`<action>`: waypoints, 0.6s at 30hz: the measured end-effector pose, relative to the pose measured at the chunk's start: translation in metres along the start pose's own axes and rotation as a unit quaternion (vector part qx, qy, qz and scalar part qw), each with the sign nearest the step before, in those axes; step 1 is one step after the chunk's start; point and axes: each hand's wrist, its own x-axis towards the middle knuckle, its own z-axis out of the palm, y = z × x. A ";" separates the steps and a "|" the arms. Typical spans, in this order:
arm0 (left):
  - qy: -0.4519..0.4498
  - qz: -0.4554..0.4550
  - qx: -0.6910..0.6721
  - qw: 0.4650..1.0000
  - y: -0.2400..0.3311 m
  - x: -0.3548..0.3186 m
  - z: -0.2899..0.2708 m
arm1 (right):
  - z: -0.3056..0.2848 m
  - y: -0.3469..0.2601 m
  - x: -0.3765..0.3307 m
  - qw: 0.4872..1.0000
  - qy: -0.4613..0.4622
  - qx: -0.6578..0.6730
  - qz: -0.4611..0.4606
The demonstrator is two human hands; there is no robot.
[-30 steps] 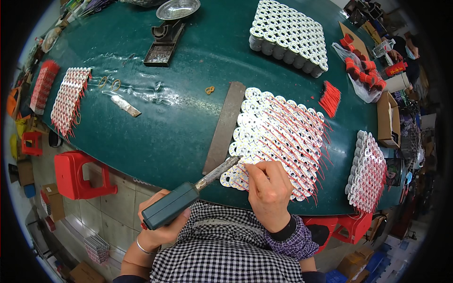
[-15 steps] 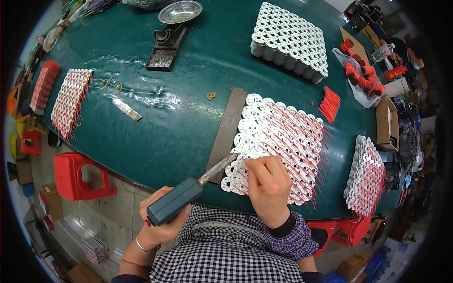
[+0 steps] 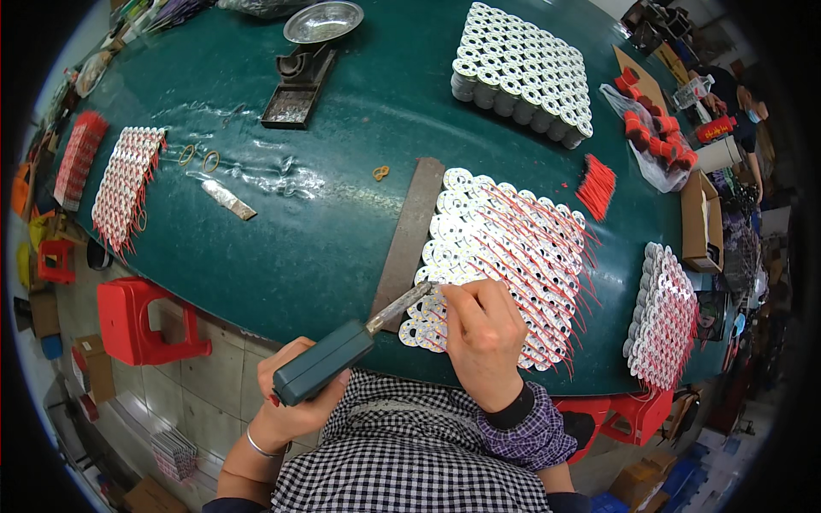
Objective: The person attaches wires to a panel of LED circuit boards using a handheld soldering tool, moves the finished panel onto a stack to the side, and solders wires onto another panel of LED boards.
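Observation:
My left hand [image 3: 301,395] is wrapped round the dark green handle of a soldering gun [image 3: 325,362]. Its metal tip points up and right, onto the lower left part of a panel of round white circuit boards [image 3: 457,224]. Thin red wires [image 3: 534,256] lie in slanting rows across most of this panel and overhang its right side. My right hand [image 3: 487,338] rests over the panel, thumb and forefinger pinched close beside the tip. Whatever lies between those fingertips is too small to make out. Along the panel's left side runs a flat brown metal bar [image 3: 412,231].
A bundle of red wires [image 3: 596,188] lies beyond the panel. Stacked white boards [image 3: 522,73] stand at the back; wired panels sit right [image 3: 660,321] and left [image 3: 128,184]. A weighing scale [image 3: 299,85] stands far left of centre. A red stool [image 3: 145,321] is below the table edge.
The soldering gun in my left hand has shifted slightly right, its tip closer to my right fingertips. My right hand has hardly moved.

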 end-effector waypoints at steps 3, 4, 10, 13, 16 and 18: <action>0.012 -0.096 -0.029 0.995 0.004 -0.009 -0.002 | 0.000 0.000 0.000 1.000 0.002 0.002 -0.001; 0.011 -0.094 -0.029 0.995 0.006 -0.010 -0.002 | -0.001 0.000 0.000 1.000 0.001 -0.001 -0.001; 0.037 -0.107 -0.074 0.991 0.005 -0.015 -0.001 | -0.003 0.002 0.001 1.000 0.010 -0.010 0.003; 0.064 -0.111 -0.126 0.984 -0.005 -0.026 0.003 | -0.015 0.001 0.004 1.000 0.008 -0.001 0.002; 0.111 -0.162 -0.172 0.965 -0.016 -0.029 0.003 | -0.046 0.005 0.013 0.999 0.036 0.026 0.010; 0.112 -0.154 -0.179 0.965 -0.020 -0.028 0.005 | -0.068 0.033 0.019 0.997 0.060 -0.019 0.036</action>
